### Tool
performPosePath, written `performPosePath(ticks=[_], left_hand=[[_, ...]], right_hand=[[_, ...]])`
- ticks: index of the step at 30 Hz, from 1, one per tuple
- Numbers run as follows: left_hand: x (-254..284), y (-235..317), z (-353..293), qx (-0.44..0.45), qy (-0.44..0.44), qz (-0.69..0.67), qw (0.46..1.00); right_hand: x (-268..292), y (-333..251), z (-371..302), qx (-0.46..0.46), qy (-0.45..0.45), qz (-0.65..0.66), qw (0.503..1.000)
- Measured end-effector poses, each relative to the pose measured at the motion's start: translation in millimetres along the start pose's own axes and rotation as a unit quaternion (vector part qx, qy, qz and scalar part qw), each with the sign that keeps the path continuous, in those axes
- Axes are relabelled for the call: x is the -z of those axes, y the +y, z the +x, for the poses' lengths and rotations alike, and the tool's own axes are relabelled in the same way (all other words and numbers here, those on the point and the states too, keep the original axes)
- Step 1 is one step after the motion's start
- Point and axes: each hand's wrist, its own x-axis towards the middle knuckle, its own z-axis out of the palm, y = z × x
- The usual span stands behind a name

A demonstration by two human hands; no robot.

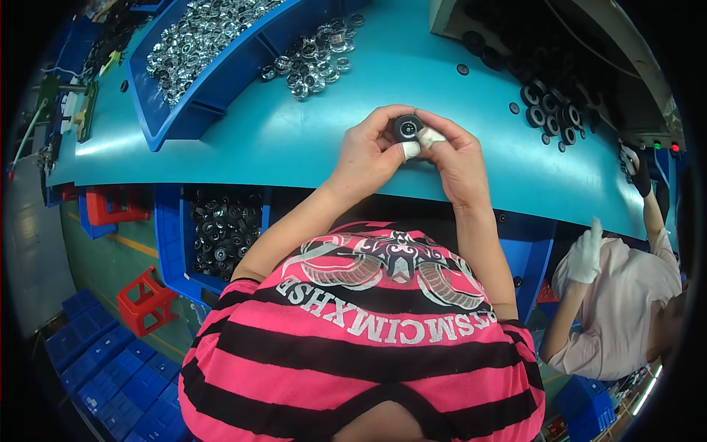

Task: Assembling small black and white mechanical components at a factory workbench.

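Observation:
Above the near part of the teal tabletop (291,158), my two hands meet around a small round black wheel (407,128) with a shiny, silvery centre. My left hand (368,153) has its fingers curled behind the wheel and its thumb in front. From the other side my right hand (462,160) closes on the same wheel, its fingertips by the rim. White covers wrap both thumbs. My fingers hide the back and lower edge of the wheel.
A blue bin (147,121) of clear round parts stands at the far left, with loose clear parts (313,72) beside it. Black rings (552,112) lie at right near a machine (626,33). Black wheels (221,239) fill a lower bin. A co-worker (618,295) sits at right.

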Motion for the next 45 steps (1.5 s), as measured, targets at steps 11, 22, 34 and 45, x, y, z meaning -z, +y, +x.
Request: performPosePath(ticks=[11, 22, 34, 45], left_hand=[[-7.1, 1.9, -7.1, -0.105, 0.055, 0.189, 0.975], [-0.5, 2.0, -6.1, -0.031, 0.041, 0.113, 0.992], [-1.1, 7.5, -4.8, -0.01, 0.029, 0.09, 0.995], [0.4, 13.8, -2.6, -0.135, 0.034, 0.181, 0.974]], right_hand=[[-13.5, 7.4, -3.5, 0.052, 0.07, -0.107, 0.99], [-2.7, -2.8, -5.1, -0.002, 0.006, -0.008, 1.0], [0.8, -1.3, -5.0, 0.003, -0.005, -0.027, 1.0], [-3.6, -8.8, -4.8, -0.04, -0.05, 0.025, 0.998]])
